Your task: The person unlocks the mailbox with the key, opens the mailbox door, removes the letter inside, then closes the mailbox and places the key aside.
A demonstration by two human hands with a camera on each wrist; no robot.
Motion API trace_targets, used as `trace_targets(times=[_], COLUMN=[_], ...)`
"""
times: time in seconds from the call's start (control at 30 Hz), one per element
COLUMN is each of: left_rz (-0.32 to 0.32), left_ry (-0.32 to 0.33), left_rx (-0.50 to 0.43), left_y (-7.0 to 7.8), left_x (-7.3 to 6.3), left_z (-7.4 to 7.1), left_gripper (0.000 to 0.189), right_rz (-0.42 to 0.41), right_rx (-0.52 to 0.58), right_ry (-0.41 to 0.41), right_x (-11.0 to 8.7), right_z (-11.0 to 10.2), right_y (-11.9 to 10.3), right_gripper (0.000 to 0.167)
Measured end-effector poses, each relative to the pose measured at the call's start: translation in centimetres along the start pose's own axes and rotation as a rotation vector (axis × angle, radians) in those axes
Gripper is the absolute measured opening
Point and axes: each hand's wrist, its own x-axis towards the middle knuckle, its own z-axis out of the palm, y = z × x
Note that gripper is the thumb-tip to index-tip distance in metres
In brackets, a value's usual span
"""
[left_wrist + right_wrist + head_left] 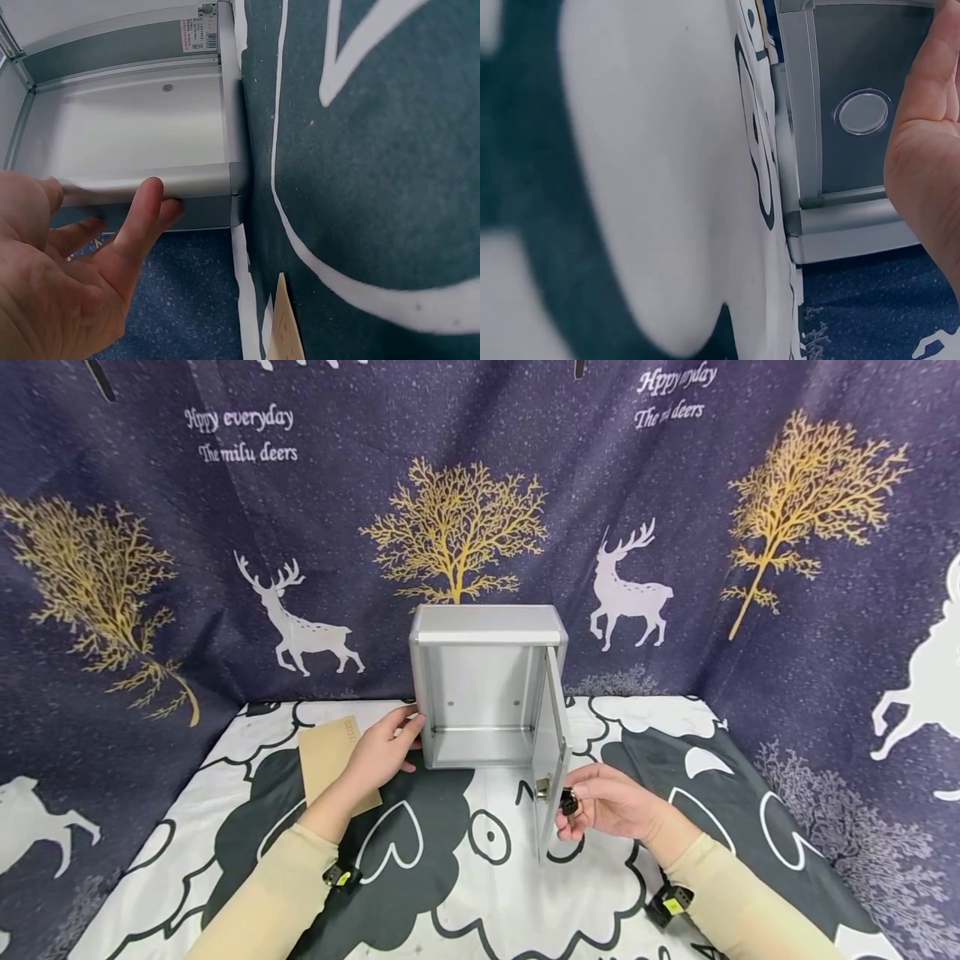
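Note:
A silver metal box (487, 618) stands upright by the back cloth, its door (553, 735) swung out at the right side. Inside, the visible floor and back panel are bare. My left hand (386, 745) rests on the box's left side, thumb at the front edge. In the left wrist view, the left hand's fingers (146, 206) touch the outer frame. At the door's free edge, my right hand (611, 802) pinches a black-headed key (568, 800) at the lock (542, 788). The right wrist view shows the door's outer face and part of the right hand (930, 142); the key is hidden there.
A brown paper envelope (330, 756) lies on the patterned cloth (480, 877), partly under my left forearm. A dark blue curtain (337, 568) with deer and trees hangs close behind the box and along both sides. A printed label (199, 35) is stuck inside the box.

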Motion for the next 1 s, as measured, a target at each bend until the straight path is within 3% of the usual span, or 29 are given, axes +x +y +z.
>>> trace_targets(times=[0.37, 0.67, 1.0], left_rz=[0.0, -0.001, 0.009], left_ry=[0.008, 0.015, 0.027], left_rx=[0.001, 0.001, 0.018], left_y=[0.0, -0.2, -0.3], left_x=[0.0, 0.0, 0.0], left_z=[0.0, 0.2, 0.2], left_gripper=[0.062, 0.062, 0.062], right_rz=[0.022, 0.053, 0.023], right_rx=[-0.022, -0.035, -0.053], right_ry=[0.029, 0.122, 0.164], right_x=[1.2, 2.4, 4.3], right_z=[0.5, 1.5, 2.3], right_y=[0.4, 1.1, 2.1], right_gripper=[0.038, 0.038, 0.04])
